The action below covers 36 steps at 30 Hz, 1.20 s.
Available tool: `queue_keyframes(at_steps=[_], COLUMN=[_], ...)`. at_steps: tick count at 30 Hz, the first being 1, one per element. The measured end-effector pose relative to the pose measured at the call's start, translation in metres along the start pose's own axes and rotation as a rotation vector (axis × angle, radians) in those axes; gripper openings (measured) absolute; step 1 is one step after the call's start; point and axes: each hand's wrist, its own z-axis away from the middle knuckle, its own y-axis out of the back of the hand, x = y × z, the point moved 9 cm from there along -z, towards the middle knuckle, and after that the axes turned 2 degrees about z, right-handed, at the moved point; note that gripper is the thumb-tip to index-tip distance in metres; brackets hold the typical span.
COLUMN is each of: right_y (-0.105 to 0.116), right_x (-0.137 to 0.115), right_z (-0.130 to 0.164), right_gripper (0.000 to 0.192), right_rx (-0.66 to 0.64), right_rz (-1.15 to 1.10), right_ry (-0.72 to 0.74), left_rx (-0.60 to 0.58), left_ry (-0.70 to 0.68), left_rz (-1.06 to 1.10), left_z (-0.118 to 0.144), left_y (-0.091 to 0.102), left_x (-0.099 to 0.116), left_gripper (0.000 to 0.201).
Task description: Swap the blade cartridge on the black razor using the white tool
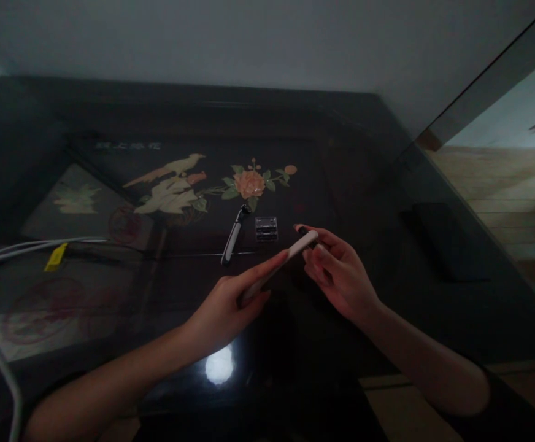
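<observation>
Dark counter (364,172). Left grip (219,307) closed round white handle (302,244); right grip (338,273), I can't tell. Handle probably light, stiff: hold mid-shaft.

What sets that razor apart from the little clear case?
The razor is long and narrow; the clear case is short and boxy. The razor's handle is pale with dark edges; the case is see-through around dark contents. The razor slants; the case sits nearly square. Both lie on the dark table.

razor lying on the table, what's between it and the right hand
In the head view, a small clear case lies between the razor and the right hand, then the white item's tip nearer the hand.
</observation>
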Motion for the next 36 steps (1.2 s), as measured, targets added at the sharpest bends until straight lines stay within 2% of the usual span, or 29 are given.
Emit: queue_keyframes(at_steps=[6,11,17,24,30,36], right_y=[-0.002,-0.001,0.003,0.003,0.001,-0.001], right_x=[0.002,0.002,0.003,-0.002,0.0,0.001], right_z=[-0.001,-0.001,-0.002,-0.002,-0.001,0.0], right_gripper=[0.026,0.026,0.03,0.031,0.033,0.026], right_rx=[-0.033,-0.037,-0.007,0.013,-0.013,-0.05], right_rz=[-0.047,-0.033,-0.016,0.012,-0.009,-0.036], right_ry=[-0.004,0.006,-0.008,0.031,0.017,0.019], left_rx=[0.049,0.071,0.006,-0.046,0.019,0.069], left_ry=[-0.006,-0.012,0.005,-0.022,-0.028,-0.024], left_rz=[0.024,-0.013,0.004,0.053,0.023,0.057], left_z=[-0.006,-0.005,-0.001,0.003,0.0,-0.004], left_y=[0.01,0.01,0.0,-0.008,0.001,0.008], left_x=[0.0,0.0,-0.001,0.004,0.001,-0.001], left_gripper=[0.06,0.059,0.065,0.062,0.062,0.061])
